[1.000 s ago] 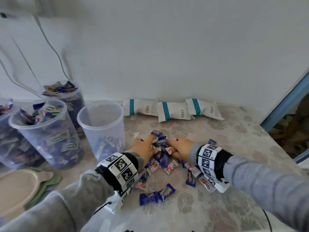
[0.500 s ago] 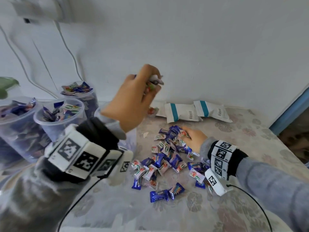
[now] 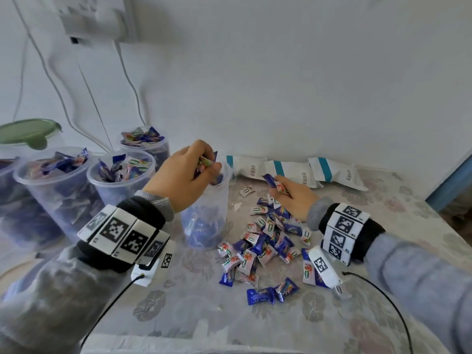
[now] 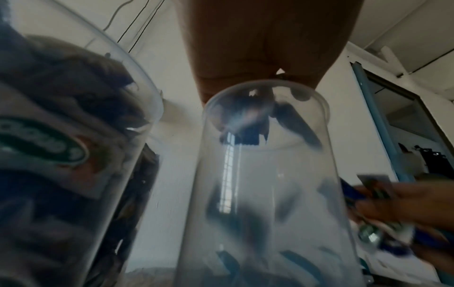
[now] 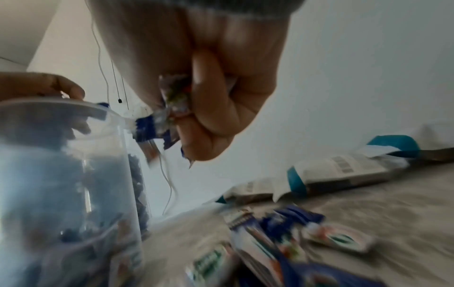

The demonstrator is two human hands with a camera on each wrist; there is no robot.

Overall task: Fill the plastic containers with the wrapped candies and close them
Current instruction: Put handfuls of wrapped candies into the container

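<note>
My left hand [image 3: 208,166] hovers over the mouth of a clear plastic container [image 3: 204,221], fingers curled round a few wrapped candies [image 3: 205,162]. The container holds a low layer of candies. In the left wrist view, blurred wrappers [image 4: 248,120] hang at the container's [image 4: 265,184] rim under my palm. My right hand [image 3: 279,186] grips a bunch of blue and white candies [image 5: 174,101] just above the loose pile [image 3: 265,244] on the table, right of the container [image 5: 61,174].
Three open containers heaped with candies [image 3: 120,175] [image 3: 58,180] [image 3: 145,141] stand at the left, with a green-lidded one [image 3: 25,134] behind. White bags with teal stripes [image 3: 288,171] lie along the wall. Cables hang down the wall. The flowered tablecloth [image 3: 332,315] is bare in front.
My left hand left the pile with candies, rose, and came down to the container's mouth. My right hand closed on candies and lifted slightly off the pile.
</note>
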